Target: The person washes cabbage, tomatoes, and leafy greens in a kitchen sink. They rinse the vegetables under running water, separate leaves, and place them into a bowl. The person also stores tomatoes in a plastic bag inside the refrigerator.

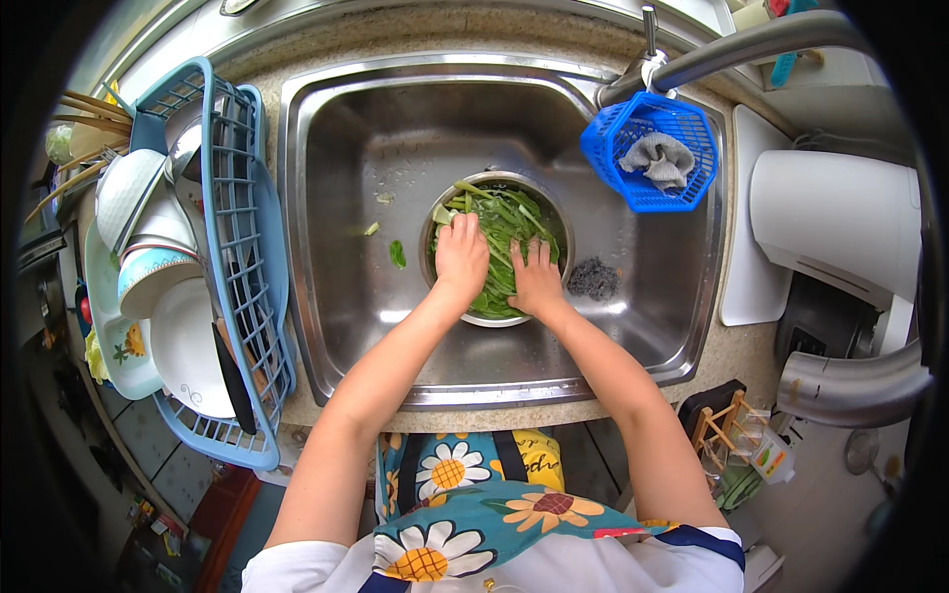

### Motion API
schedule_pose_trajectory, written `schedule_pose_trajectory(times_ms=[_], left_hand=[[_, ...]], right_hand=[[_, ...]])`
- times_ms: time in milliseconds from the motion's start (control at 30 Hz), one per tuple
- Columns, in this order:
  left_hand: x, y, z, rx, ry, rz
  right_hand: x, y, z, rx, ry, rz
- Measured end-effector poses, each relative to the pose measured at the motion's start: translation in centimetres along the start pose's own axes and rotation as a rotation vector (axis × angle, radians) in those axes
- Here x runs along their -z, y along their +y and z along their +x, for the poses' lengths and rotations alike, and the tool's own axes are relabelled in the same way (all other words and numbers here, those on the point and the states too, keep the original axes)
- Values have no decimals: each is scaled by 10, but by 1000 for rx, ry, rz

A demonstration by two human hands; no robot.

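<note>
A round stainless steel bowl (561, 194) stands in the sink, filled with wet leafy greens (498, 256) in water. My left hand (461, 258) is at the bowl's left side, its fingers closed over some stems. Beside it my right hand (537, 280) lies on the greens with fingers apart, the fingertips partly sunk among the leaves. Close to the bowl's right side sits a dark grey scouring pad (595, 279). A loose leaf (397, 254) and a small stem piece (372, 229) lie on the sink floor to the left.
The stainless steel sink (348, 311) surrounds the bowl. A blue plastic basket (604, 141) holding a grey cloth (660, 159) hangs below the faucet (741, 48). On the left, a blue dish rack (276, 296) holds bowls, utensils and a black-bladed knife (236, 382). A white appliance (834, 215) stands right.
</note>
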State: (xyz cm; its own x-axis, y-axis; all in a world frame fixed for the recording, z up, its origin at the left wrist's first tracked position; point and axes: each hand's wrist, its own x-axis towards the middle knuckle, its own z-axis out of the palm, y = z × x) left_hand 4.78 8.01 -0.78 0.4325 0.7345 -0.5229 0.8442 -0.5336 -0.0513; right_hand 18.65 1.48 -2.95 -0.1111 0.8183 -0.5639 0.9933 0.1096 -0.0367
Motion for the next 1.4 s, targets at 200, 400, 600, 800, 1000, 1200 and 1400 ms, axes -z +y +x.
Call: schedule_pose_trajectory(times_ms=[200,400,600,800,1000,1200,1400], left_hand=[[-30,-32,-5,-298,217,-270],[-33,-29,-8,-336,32,-152],[-43,-12,-6,-234,89,-12],[-53,4,-12,-361,71,-361],[-15,-10,-40,-226,-224,-262],[-20,-18,-37,40,134,-218],[-48,-13,-26,64,76,-114]], right_hand=[[29,3,-5,-7,-36,162],[109,3,-55,92,-77,148],[208,1,-105,146,20,128],[208,0,-89,192,222,307],[85,17,-15,84,-17,159],[0,-25,32,22,351,94],[-9,-28,41,135,102,61]])
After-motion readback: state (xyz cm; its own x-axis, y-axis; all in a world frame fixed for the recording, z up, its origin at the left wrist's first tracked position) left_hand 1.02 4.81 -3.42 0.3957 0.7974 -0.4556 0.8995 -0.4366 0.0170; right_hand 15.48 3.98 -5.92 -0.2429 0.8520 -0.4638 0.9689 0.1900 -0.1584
